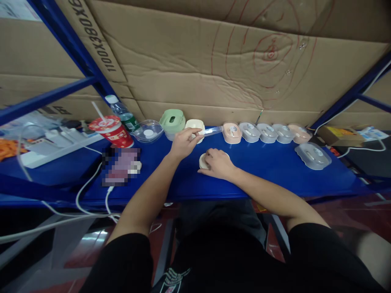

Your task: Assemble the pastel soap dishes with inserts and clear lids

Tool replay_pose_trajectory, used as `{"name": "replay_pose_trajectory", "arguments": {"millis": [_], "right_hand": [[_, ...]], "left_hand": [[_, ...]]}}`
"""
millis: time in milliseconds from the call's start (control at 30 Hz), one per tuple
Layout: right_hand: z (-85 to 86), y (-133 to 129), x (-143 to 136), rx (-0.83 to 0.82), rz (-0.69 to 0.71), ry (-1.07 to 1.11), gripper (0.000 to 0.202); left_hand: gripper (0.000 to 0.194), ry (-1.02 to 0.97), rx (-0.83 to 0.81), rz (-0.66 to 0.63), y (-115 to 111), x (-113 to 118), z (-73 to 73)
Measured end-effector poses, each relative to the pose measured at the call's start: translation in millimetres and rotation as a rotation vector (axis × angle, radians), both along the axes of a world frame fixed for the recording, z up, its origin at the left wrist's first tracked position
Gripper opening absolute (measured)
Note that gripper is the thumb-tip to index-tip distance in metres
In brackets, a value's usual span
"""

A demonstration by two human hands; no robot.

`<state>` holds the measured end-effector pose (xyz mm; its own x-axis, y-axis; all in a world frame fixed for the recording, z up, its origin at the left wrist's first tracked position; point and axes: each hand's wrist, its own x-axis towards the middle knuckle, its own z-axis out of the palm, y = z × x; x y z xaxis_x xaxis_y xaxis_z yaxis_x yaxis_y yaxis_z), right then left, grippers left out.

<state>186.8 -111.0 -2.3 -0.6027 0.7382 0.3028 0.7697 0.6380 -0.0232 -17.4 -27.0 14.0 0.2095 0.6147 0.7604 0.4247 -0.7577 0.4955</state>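
Note:
My left hand (184,143) is closed, its thumb and fingers pinching a narrow, shiny translucent strip (211,131) that points right. Behind it a cream container (200,123) is partly covered by the hand. On the blue table, my right hand (219,163) lies over a cream rounded piece (202,161), fingers bent onto it; most of that piece is hidden under the palm. Back left of the hands stands a stacked green container (172,122). A peach lidded box (232,133) sits just beyond the strip's far end.
Grey lidded boxes (249,132) continue the back row, and another grey box (313,156) lies nearer on the right. At left are a clear bowl (148,132), a water bottle (124,114), a red cup (114,132) and white cables (81,195). Cardboard (183,53) walls the back.

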Motion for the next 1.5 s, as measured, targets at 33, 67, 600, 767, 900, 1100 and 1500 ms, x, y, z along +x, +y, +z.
{"name": "replay_pose_trajectory", "arguments": {"millis": [33,67,600,767,900,1100,1500], "right_hand": [[2.4,2.1,6.0,-0.001,-0.036,0.07,0.058],[5.1,5.2,13.9,0.004,-0.079,0.155,0.059],[-3.6,56.6,70.9,-0.141,-0.183,0.48,0.059],[-11.1,60.2,65.6,-0.194,-0.124,0.453,0.081],[-12.7,58.1,61.0,-0.225,-0.063,0.414,0.072],[-10.5,57.0,65.6,-0.223,-0.049,0.407,0.066],[-17.4,58.7,68.6,-0.204,-0.027,0.403,0.055]], "left_hand": [[0.028,-0.064,-0.042,-0.02,0.4,2.0,-1.1],[0.028,-0.127,-0.085,-0.037,1.1,3.5,-2.0],[0.017,0.364,-0.209,0.13,-3.3,16.6,-16.9],[0.018,0.378,-0.137,0.351,4.6,21.9,-17.4],[0.025,0.419,-0.188,0.446,16.5,27.0,-19.4],[0.035,0.333,-0.145,0.365,21.7,19.3,-22.0],[0.019,0.239,-0.238,0.658,37.9,-62.3,-7.1]]}}
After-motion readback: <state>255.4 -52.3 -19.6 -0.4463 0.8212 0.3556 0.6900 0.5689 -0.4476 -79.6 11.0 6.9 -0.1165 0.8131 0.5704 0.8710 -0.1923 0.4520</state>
